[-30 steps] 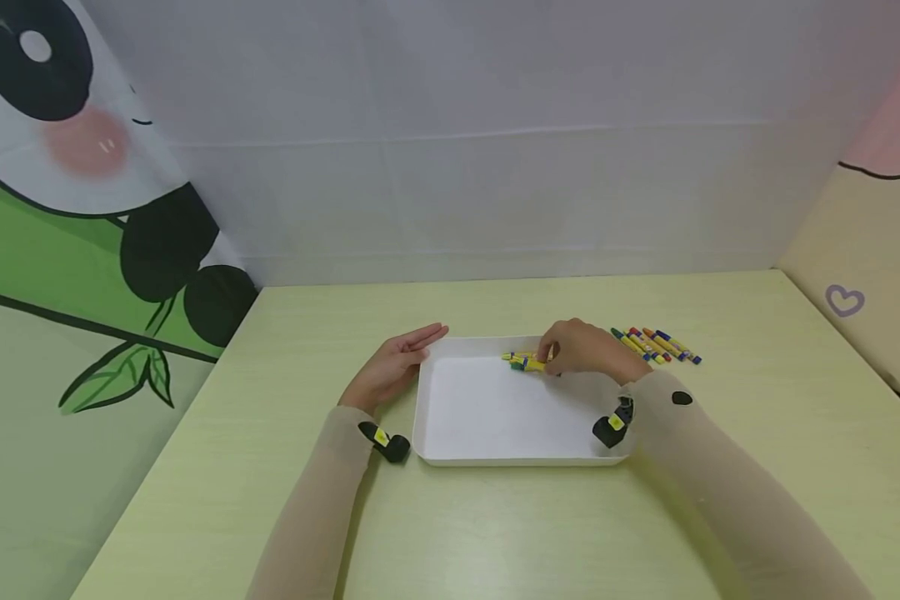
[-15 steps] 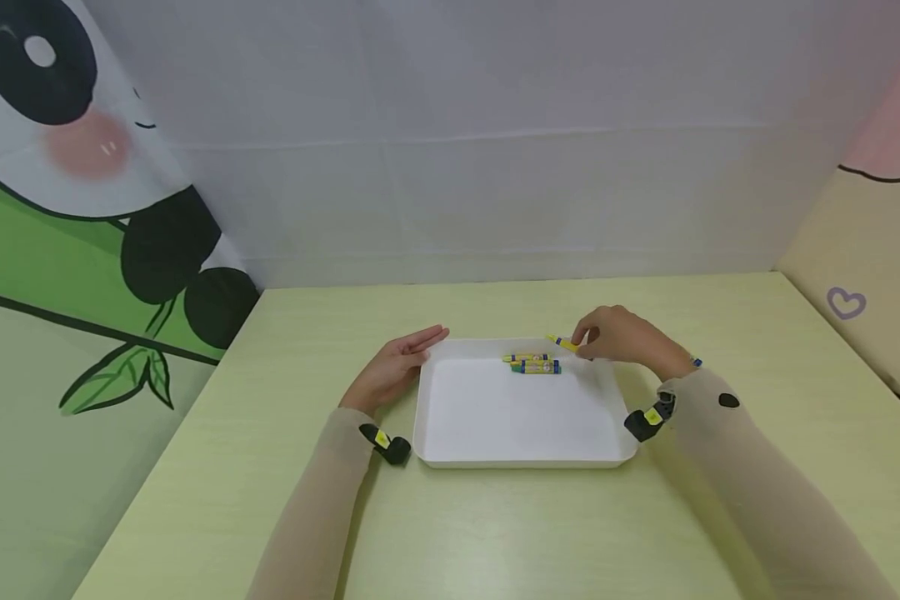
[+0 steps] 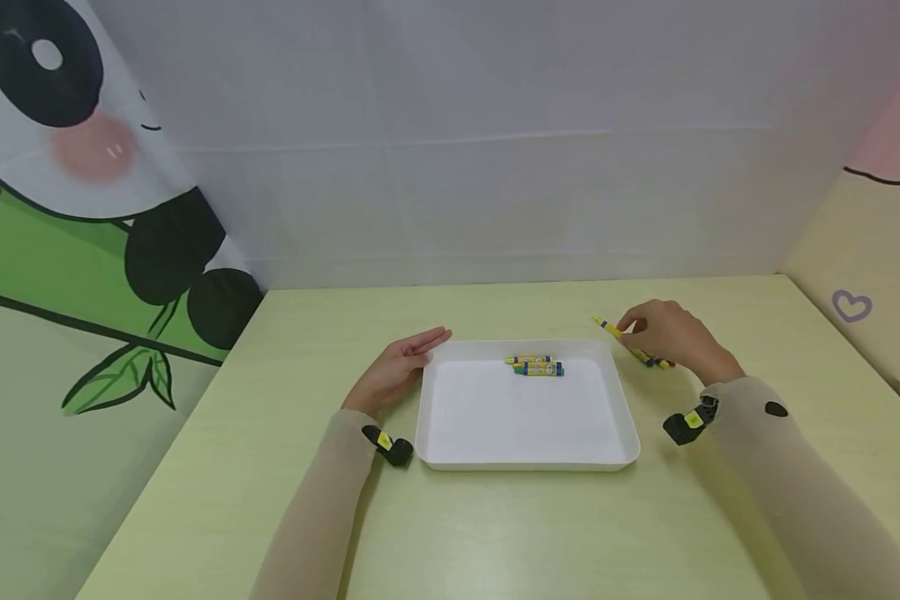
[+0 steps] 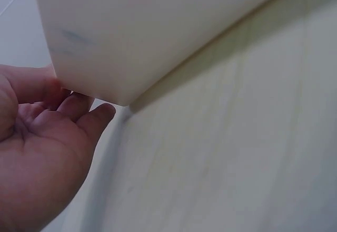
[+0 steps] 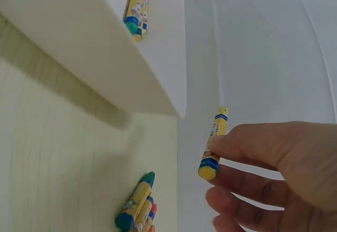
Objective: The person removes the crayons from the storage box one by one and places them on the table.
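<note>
Pinches the yellow crayon [image 5: 216,128] in the right hand [image 3: 669,332], best lightly and clear of the loose crayons [image 5: 135,203] at right; rests straight-fingered left hand [image 3: 392,372] against far-left corner of the tray [image 3: 525,429].

We see a pale wood-grained table [image 3: 495,533] carrying a white tray [image 3: 525,421] and, near its right side, several crayons [image 5: 136,200].
</note>
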The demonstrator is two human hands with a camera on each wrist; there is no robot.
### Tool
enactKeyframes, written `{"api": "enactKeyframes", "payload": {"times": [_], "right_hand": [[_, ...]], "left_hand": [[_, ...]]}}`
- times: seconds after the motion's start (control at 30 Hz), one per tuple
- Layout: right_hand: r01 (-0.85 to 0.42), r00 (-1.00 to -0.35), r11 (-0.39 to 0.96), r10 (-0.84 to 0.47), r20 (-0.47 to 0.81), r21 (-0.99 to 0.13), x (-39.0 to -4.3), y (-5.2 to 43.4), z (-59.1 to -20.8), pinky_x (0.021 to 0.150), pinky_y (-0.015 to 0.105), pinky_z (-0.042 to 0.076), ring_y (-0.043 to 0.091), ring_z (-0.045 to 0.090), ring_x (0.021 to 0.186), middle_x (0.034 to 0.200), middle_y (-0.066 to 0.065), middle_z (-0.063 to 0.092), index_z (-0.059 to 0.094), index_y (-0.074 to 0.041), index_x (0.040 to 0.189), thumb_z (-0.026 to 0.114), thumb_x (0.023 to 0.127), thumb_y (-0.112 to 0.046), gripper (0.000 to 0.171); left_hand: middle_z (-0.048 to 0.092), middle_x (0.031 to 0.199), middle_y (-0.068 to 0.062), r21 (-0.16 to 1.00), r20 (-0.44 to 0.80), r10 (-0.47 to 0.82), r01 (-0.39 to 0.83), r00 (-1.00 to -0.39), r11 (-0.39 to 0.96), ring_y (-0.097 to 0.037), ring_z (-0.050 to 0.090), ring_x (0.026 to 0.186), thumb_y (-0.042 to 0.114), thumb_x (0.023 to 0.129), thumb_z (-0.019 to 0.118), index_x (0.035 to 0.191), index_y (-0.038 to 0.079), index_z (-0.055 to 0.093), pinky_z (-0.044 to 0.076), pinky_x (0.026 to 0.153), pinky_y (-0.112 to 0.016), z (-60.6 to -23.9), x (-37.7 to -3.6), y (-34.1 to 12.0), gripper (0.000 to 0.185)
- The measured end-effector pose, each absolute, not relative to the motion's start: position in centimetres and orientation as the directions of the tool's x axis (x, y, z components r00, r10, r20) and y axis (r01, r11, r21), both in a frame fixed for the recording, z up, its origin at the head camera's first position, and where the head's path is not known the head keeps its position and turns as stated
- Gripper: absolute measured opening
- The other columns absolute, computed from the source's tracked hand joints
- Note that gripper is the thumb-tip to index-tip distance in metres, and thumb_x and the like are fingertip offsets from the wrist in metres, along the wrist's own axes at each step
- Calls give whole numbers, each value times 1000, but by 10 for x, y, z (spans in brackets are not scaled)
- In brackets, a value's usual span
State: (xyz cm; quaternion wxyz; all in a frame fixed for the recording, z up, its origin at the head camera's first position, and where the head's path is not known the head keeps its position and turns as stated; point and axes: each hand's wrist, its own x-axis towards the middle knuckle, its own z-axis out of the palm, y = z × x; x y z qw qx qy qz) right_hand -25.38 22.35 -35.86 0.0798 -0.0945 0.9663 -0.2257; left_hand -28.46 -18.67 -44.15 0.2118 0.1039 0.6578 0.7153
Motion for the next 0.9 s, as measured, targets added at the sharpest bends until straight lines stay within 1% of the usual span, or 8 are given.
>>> {"api": "enactKeyframes", "payload": {"times": [0.13,0.3,0.47,0.7,0.9], "right_hand": [[-106,-974,879,-187,-131,-465,-252,236,-363,47,32,45,24,58,57,110,23,62,65,-2,117,58,91,-19,32],[-78,-977,889,-158,-144,-452,-249,251,-368,50,31,45,21,60,64,106,22,64,64,0,118,57,90,-20,35],[-73,-982,911,-137,-130,-406,-247,266,-371,52,33,46,22,61,71,106,24,65,64,1,117,59,91,-22,36],[-62,-990,938,-101,-98,-341,-241,280,-375,52,35,47,31,63,79,103,26,66,63,4,116,60,90,-20,35],[-51,-993,944,-82,-82,-327,-235,291,-382,50,36,47,33,63,78,102,26,65,63,5,116,60,91,-18,34]], "left_hand": [[37,154,-5,984,-136,441,-173,-887,-45,-19,31,144,-4,100,37,149,6,35,29,115,-37,-441,-285,-187,49],[36,154,-6,984,-132,444,-170,-886,-47,-19,30,144,-4,100,38,149,6,35,28,116,-38,-440,-284,-187,49],[36,154,-6,984,-135,440,-172,-888,-45,-19,30,144,-4,100,38,149,5,35,26,116,-38,-439,-283,-187,49],[36,154,-6,983,-136,450,-178,-883,-51,-19,28,144,-3,100,38,149,6,34,25,117,-38,-436,-280,-187,50],[36,154,-7,985,-126,450,-164,-884,-46,-19,27,145,-3,100,38,149,5,33,24,117,-38,-433,-279,-188,50]]}}
